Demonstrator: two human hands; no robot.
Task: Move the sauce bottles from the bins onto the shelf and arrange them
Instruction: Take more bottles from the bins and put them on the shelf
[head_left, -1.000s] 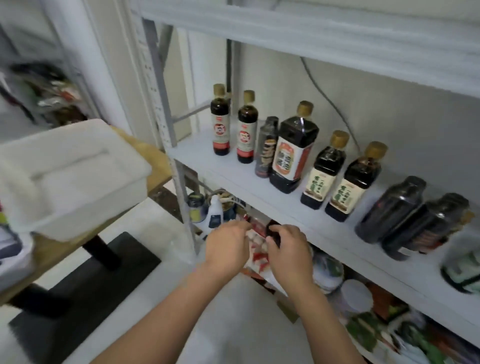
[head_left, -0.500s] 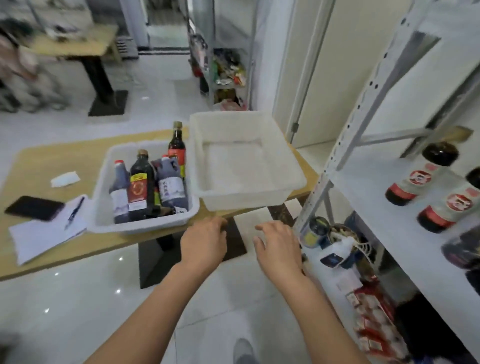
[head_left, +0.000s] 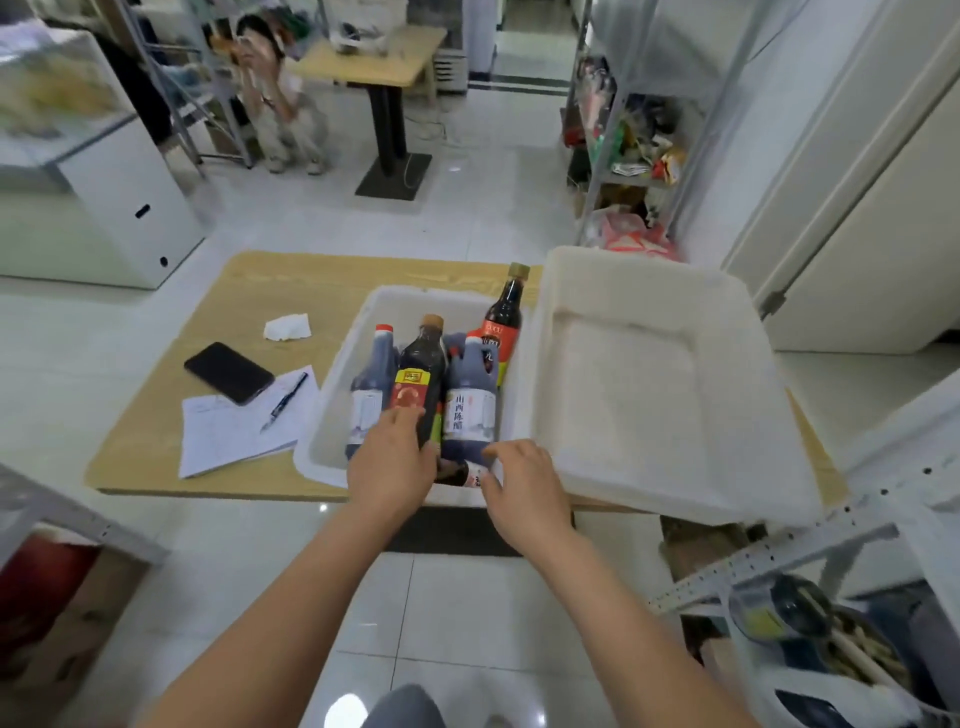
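Pale wood-grain tabletop (head_left: 270, 280), rounded corners, on a dark pedestal. Two milky, frosted plastic bins sit side by side on it, walls touching.

Left bin (head_left: 332, 415): soft rounded rim, and it holds the bottles.
- red-capped bottle (head_left: 371, 384), dark, white label, upright at left
- tan-capped bottle (head_left: 422, 374), glossy black, red-and-yellow label, upright in the middle
- handled jug (head_left: 470, 410), squat, dark, white label with characters, upright at right
- slim bottle (head_left: 508, 312), gold cap, orange label, at the back right corner
- one more dark bottle (head_left: 460, 474) lying flat along the near wall

Right bin (head_left: 675, 499): larger, nothing in it, pebbled floor. Its near right corner overhangs the table edge.

Left hand (head_left: 389, 465): reaching over the near rim, fingers laid on the lower body of the tan-capped bottle. Cannot tell whether they wrap it.

Right hand (head_left: 524, 480): half-open, thumb spread from loosely curled fingers, over the near rim just above the lying bottle. Nothing in it; contact unclear.

Bottles stand packed close, with little gap between them.

Left of the bin: black phone (head_left: 228, 371), pen (head_left: 284, 400) on paper sheets (head_left: 234, 434), crumpled tissue (head_left: 287, 327).

Shelf (head_left: 779, 558): grey perforated metal rail at lower right, close by the table's corner. Glossy white tile floor (head_left: 467, 613) lies open between table and viewer.
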